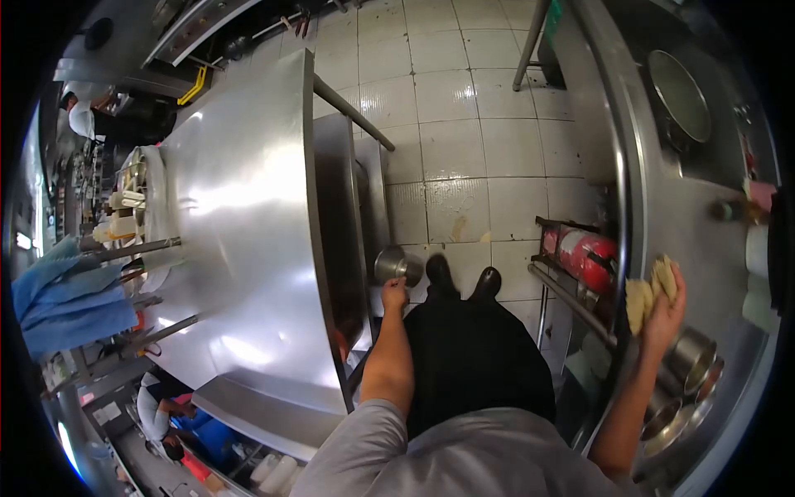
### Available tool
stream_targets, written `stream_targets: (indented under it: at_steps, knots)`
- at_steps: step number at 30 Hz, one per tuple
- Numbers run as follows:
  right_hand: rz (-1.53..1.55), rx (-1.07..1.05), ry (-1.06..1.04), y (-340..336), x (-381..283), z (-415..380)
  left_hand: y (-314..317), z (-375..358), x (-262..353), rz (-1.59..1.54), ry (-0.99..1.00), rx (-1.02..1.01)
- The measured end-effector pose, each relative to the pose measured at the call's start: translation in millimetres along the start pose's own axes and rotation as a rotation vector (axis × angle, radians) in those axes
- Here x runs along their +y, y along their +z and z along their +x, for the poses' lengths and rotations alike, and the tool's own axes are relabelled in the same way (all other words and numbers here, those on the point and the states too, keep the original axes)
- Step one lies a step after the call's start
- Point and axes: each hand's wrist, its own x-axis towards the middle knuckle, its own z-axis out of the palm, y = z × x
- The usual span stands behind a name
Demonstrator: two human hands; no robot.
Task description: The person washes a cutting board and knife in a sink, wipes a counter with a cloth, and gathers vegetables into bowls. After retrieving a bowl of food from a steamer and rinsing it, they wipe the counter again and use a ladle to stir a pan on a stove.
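Observation:
My left hand (396,294) is closed at the edge of a small shiny metal pot (389,263), which hangs low beside the steel table. Whether the fingers grip a handle or the rim is hard to make out. On the right, my right hand (665,313) holds a crumpled yellowish cloth (650,291) above the steel counter (662,207). Several metal pots (691,358) stand on that counter just behind this hand, close to my forearm.
A wide steel table (248,207) fills the left side. Under the right counter lies a red fire extinguisher (586,258). A large round pan (681,98) sits farther along the counter. Blue cloths (70,290) hang at far left. Two people (81,120) are in the background.

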Motion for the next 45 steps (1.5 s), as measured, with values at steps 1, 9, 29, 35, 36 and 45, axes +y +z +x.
stream_targets:
  at_steps: [1,9,29,35,36,45]
  knots:
    - [0.028,0.0,0.014,1.4,7.8,6.1,5.1,40.4,-37.1,-0.013,-0.022,0.023]
    - [-0.388,0.005,-0.11,0.5,10.2,25.5,4.9,152.0,-62.8,-0.479,-0.312,0.262]
    - [-0.268,0.095,0.011,55.6,-26.4,65.2,64.0,71.4,246.6,0.262,0.244,-0.609]
    - [-0.091,0.17,0.003,123.0,-62.3,131.2,86.4,13.2,463.6,0.264,0.273,-0.962]
    - [-0.075,0.176,0.002,140.4,-78.9,151.5,92.1,-1.1,493.8,0.257,0.246,-1.075]
    - [0.57,-0.459,0.066,360.0,-188.1,337.1,135.9,-43.1,695.6,-0.053,0.204,-1.418]
